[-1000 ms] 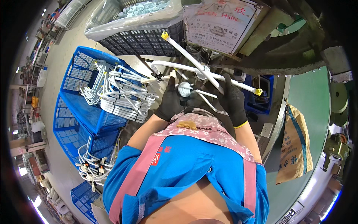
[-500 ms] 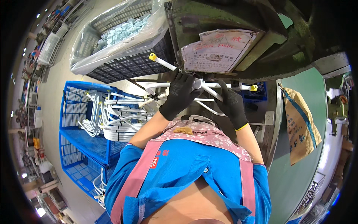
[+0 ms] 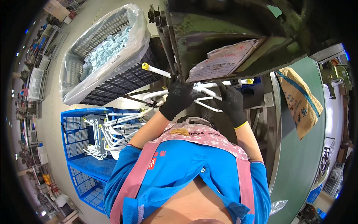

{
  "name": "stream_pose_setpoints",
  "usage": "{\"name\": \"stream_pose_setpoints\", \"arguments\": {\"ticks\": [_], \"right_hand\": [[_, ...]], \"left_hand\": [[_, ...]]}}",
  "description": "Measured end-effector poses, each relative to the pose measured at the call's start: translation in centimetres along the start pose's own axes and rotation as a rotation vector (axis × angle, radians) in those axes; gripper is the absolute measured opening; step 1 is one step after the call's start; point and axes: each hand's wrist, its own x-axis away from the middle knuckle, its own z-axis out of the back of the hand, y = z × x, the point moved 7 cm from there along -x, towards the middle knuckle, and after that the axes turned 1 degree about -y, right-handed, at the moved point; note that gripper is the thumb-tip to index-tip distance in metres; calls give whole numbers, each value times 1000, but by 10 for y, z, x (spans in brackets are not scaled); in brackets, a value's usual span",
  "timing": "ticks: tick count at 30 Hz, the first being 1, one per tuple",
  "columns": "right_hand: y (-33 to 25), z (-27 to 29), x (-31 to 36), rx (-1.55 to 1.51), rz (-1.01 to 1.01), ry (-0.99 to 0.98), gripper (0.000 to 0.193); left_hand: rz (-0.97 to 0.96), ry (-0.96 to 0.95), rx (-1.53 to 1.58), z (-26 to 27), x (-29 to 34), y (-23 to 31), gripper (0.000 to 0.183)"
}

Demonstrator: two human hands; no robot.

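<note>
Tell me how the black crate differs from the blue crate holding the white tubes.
Contents: the black crate holds a heap of small, pale blue pieces; the blue crate holds long, bent white tubes.
Lining: the black crate has a clear plastic liner; the blue crate shows none.
Colour: one is black, the other bright blue.
Both have perforated walls and stand to the person's left.

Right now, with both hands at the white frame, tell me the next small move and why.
I'd probably steady the frame and check how its hub sits: it shows close to the lower edge of the machine, the left hand is right beside it, the right hand grips a tube, and the hub's underside is hidden.
</note>
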Motion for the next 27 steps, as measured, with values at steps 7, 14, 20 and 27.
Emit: {"name": "stream_pose_setpoints", "arguments": {"ticks": [7,14,20,27], "right_hand": [[-11,12,-1,217,-77,134,51],[27,-21,-18,146,8,59,30],[43,-35,-21,272,8,35,37],[52,-40,-14,274,-92,13,31]], "left_hand": [[8,-166,-312,13,15,-22,60],[81,-220,-419,48,38,-69,44],[-31,-74,-581,46,42,-61,37],[-22,-81,-542,51,35,-60,32]]}}
